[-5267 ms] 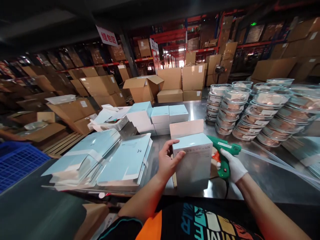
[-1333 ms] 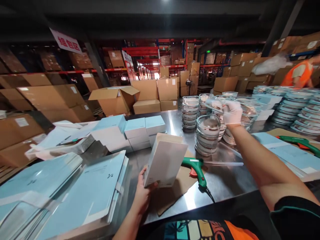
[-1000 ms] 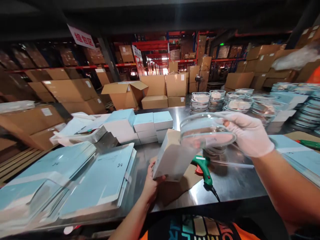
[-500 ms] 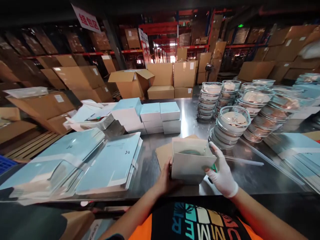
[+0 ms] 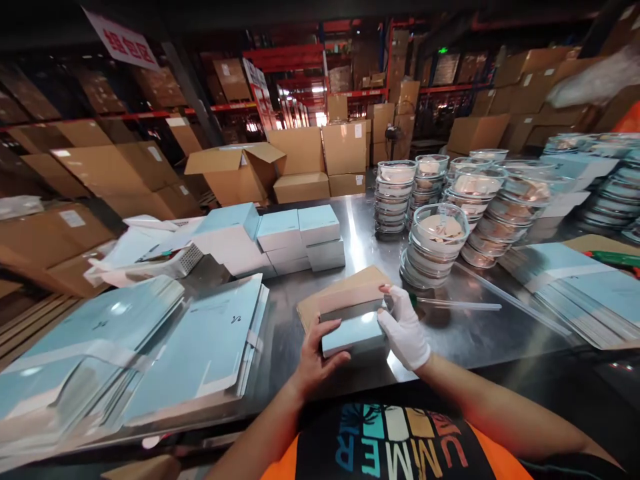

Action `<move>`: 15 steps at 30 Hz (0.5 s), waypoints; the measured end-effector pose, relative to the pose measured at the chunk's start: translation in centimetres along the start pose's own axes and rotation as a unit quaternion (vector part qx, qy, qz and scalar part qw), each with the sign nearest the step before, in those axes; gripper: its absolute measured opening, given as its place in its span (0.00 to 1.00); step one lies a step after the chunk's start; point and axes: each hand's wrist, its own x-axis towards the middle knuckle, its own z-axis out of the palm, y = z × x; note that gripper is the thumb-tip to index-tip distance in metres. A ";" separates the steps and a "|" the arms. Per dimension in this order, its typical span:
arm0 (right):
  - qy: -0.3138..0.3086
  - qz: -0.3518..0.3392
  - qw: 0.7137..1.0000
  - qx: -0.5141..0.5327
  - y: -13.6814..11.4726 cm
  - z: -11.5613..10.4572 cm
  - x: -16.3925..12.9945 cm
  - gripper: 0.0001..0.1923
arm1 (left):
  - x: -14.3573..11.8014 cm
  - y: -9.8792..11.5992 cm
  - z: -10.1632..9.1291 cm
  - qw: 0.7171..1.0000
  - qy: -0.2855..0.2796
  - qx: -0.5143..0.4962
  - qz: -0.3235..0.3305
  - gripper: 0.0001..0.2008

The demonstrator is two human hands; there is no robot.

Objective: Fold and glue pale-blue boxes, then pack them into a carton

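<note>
A small light-blue carton (image 5: 353, 328) is between my hands just above the steel table's front edge, its blue face up. Its open mouth, if any, does not show now. My bare left hand (image 5: 320, 357) grips the carton's left end, thumb at the front and fingers over the top edge. My right hand (image 5: 404, 330), in a white glove, holds the right end, with fingers at the far corner. Behind the carton lies a brown cardboard sheet (image 5: 320, 293). Right of it stands a stack of round glass dishes (image 5: 436, 247) with paper inserts.
Finished-looking blue cartons (image 5: 280, 230) are stacked at the back. Flat blue carton blanks (image 5: 200, 347) lie in bundles on the left, with another bundle (image 5: 590, 287) on the right. A white basket (image 5: 185, 261) holds papers. Clear strips (image 5: 460, 305) lie near the dishes.
The carton, which showed its open mouth and something round inside, has turned to show its blue face. Both hands have shifted their hold on it. My view has swung right.
</note>
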 end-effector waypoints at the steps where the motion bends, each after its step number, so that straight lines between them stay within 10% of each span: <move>1: -0.015 -0.001 1.000 0.001 0.2 -0.6 0.0 0.21 | 0.0 -0.1 -0.4 1.000 0.002 0.012 -0.008 0.31; 5: -0.069 0.062 0.980 -0.176 1.7 -3.8 0.6 0.23 | 0.2 0.2 -1.3 0.995 0.096 0.036 0.012 0.29; 10: -0.190 0.288 0.851 -0.395 4.7 -5.8 2.4 0.34 | 0.9 0.1 -1.8 0.988 0.133 0.068 0.037 0.30; 15: -0.145 0.302 0.888 -0.316 6.0 -6.3 2.6 0.33 | 1.9 -0.5 -2.4 0.993 0.100 0.047 0.041 0.38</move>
